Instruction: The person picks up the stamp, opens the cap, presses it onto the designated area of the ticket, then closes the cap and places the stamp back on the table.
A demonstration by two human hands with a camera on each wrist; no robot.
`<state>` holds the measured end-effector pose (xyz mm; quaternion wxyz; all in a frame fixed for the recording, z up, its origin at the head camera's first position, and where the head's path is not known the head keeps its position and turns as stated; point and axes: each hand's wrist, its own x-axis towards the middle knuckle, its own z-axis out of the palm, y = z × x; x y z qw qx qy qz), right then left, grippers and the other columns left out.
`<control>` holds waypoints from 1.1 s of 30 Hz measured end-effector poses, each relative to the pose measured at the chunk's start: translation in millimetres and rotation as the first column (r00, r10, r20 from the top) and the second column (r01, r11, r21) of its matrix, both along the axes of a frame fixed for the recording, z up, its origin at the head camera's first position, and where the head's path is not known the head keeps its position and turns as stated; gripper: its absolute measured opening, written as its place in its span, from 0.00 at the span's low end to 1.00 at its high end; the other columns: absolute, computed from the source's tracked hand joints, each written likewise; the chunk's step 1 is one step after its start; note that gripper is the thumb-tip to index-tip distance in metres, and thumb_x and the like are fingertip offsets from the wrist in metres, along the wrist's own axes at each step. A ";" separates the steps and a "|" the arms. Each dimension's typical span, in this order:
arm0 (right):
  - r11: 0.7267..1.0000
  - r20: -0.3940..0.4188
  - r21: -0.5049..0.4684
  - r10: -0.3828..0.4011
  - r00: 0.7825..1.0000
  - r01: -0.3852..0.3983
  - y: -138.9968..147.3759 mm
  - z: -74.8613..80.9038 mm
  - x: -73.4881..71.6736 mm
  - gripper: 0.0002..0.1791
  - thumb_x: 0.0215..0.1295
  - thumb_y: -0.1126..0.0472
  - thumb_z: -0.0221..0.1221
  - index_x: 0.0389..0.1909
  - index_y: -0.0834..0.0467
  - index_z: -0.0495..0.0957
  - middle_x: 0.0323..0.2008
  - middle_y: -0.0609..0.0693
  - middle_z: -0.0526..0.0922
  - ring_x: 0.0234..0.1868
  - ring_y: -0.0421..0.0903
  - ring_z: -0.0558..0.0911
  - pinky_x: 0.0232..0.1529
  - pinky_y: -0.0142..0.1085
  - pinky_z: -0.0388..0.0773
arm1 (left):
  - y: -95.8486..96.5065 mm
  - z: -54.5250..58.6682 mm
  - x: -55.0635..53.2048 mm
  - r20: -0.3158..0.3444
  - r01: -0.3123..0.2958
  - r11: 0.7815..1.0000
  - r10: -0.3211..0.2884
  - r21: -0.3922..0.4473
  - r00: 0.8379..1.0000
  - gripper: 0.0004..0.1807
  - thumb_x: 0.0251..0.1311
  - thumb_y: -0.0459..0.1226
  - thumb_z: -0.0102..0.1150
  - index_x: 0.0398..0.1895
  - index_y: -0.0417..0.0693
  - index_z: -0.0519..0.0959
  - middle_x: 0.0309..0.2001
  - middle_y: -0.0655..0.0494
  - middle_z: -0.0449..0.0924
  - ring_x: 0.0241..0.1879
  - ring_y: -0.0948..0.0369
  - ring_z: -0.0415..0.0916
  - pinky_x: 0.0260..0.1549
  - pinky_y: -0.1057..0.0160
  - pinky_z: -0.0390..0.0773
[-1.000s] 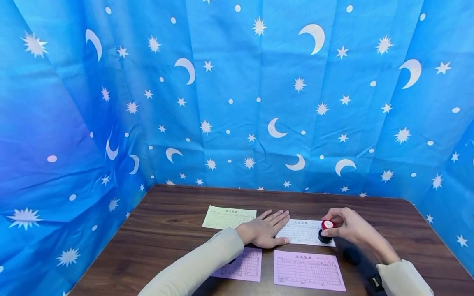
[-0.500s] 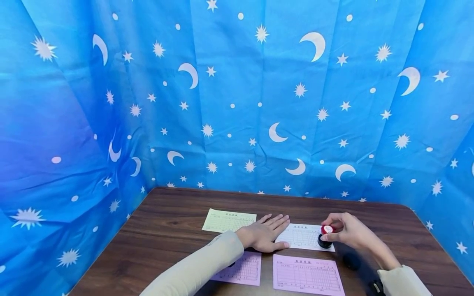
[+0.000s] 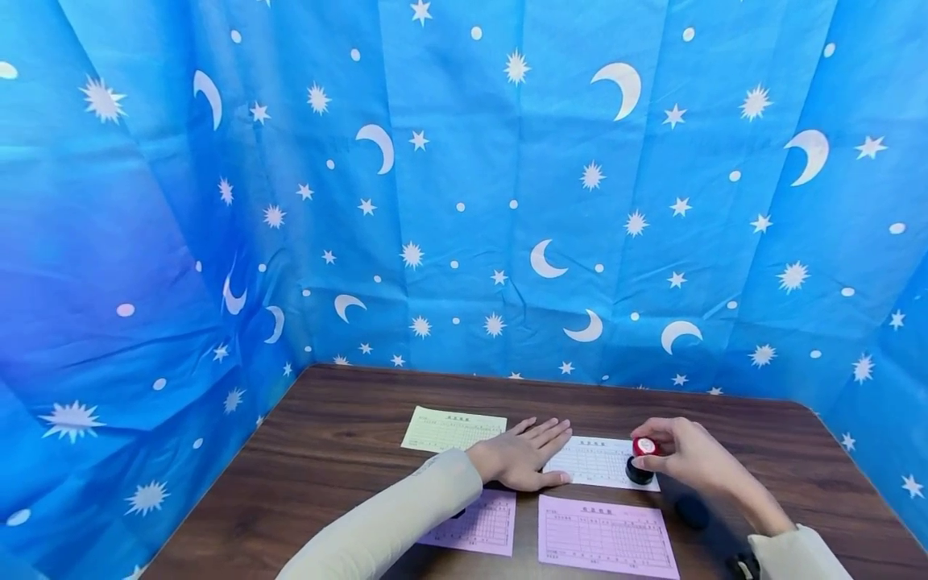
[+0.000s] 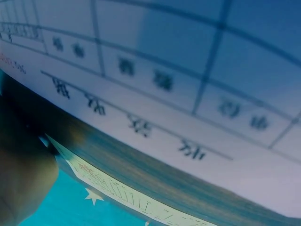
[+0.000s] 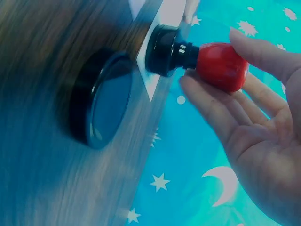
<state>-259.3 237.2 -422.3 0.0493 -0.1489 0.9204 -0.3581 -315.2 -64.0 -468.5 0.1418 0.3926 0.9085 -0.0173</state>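
Note:
A round stamp (image 3: 640, 470) with a red knob and a black base stands on the right end of a white receipt slip (image 3: 590, 463). My right hand (image 3: 689, 455) pinches the stamp's red knob (image 5: 221, 66) between thumb and fingers. Its black base (image 5: 162, 51) touches the paper in the right wrist view. With fingers spread and straight, my left hand (image 3: 524, 459) lies flat over the left edge of the white slip. Only a blurred part of the left hand (image 4: 23, 183) shows in the left wrist view.
A green slip (image 3: 453, 428) lies beyond my left forearm. Two pink slips lie nearer, one (image 3: 607, 536) in full sight, the other (image 3: 482, 524) partly under the left sleeve with a small dark thing on it. A black round lid (image 5: 101, 99) rests right of the slips on the wooden table (image 3: 348, 419).
The head view has shifted slightly. Both hands, the stamp and the slips keep their places relative to one another.

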 end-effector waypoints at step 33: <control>0.988 -0.057 -0.130 -0.091 0.994 0.082 40.8 18.1 41.6 0.24 0.68 0.51 0.71 0.58 0.61 0.83 0.49 0.55 0.91 0.41 0.33 0.89 0.40 0.28 0.87 | 1.5 3.9 -5.5 -0.176 0.029 0.999 -0.034 -0.028 0.984 0.43 0.77 0.69 0.29 0.87 0.62 0.46 0.87 0.66 0.45 0.86 0.62 0.46 0.84 0.54 0.54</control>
